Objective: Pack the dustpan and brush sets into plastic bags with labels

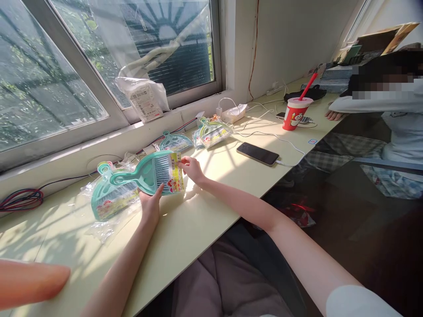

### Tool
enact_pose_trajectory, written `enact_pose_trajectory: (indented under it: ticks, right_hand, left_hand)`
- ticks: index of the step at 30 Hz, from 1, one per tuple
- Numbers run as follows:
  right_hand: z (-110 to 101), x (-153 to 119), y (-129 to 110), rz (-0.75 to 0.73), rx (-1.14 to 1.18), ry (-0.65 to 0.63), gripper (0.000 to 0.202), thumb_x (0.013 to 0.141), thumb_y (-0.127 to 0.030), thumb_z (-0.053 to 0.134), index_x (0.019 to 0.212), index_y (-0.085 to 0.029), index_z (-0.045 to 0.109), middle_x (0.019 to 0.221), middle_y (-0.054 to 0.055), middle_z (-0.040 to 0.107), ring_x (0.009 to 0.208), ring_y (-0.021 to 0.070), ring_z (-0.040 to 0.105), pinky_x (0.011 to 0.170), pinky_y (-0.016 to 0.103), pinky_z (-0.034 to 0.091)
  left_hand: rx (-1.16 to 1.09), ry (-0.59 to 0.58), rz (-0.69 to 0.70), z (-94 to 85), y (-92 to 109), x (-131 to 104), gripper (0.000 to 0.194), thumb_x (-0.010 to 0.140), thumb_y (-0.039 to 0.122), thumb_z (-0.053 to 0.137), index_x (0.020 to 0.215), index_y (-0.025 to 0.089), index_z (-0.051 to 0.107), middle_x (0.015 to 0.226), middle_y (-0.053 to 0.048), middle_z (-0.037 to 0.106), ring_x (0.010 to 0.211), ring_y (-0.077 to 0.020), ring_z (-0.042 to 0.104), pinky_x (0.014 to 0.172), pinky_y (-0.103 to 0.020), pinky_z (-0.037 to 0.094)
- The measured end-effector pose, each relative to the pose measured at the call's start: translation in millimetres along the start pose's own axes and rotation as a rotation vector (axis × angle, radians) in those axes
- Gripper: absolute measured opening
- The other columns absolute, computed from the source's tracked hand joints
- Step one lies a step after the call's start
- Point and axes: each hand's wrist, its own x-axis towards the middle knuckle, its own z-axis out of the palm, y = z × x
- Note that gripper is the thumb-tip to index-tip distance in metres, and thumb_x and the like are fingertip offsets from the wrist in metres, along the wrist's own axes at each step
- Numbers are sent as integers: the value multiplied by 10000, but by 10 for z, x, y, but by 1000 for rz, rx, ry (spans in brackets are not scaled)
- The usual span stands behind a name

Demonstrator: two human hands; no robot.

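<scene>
Above the table I hold a teal mini dustpan with a small brush (147,174) lying in it, tilted toward me. A yellow and white printed card (175,174) covers the bristle end. My left hand (151,200) grips the dustpan's lower edge, thumb on the front and the other fingers hidden behind. With thumb and fingertips, my right hand (191,169) pinches the card's right edge. Just left of it, a second teal dustpan set (114,200) lies on clear plastic wrapping (105,229).
More wrapped dustpan sets (213,132) lie by the window wall. A charging phone (257,153), white cables and a red cup (295,114) with a straw stand to the right. A person's arm (373,102) rests at the far end. A large fingertip (36,281) intrudes lower left.
</scene>
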Motion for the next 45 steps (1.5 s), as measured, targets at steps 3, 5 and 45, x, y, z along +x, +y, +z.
enact_pose_trajectory:
  ticks: [3, 5, 45]
  right_hand:
    - [-6, 3, 11, 76, 88, -32, 296, 886, -417, 685, 732, -189, 575, 796, -18, 686, 434, 54, 490, 530, 225, 448]
    - [30, -44, 15, 100, 38, -31, 284, 885, -380, 687, 720, -192, 553, 830, -22, 694, 403, 46, 477, 504, 229, 433]
    - [8, -59, 124, 367, 515, -16, 208, 790, -130, 727, 969, -165, 626, 878, 34, 739, 697, 146, 702, 707, 306, 605]
  left_hand:
    - [-106, 55, -43, 27, 20, 0, 726, 668, 381, 863, 1256, 231, 465, 1347, -149, 602, 1205, -317, 632, 954, -477, 581]
    - [-111, 48, -49, 33, 19, 3, 748, 641, 407, 876, 1245, 219, 477, 1317, -153, 621, 1176, -314, 647, 937, -467, 582]
    - [1137, 311, 144, -889, 360, 395, 703, 727, 520, 740, 1240, 59, 603, 1415, -379, 449, 1351, -556, 369, 1052, -770, 240]
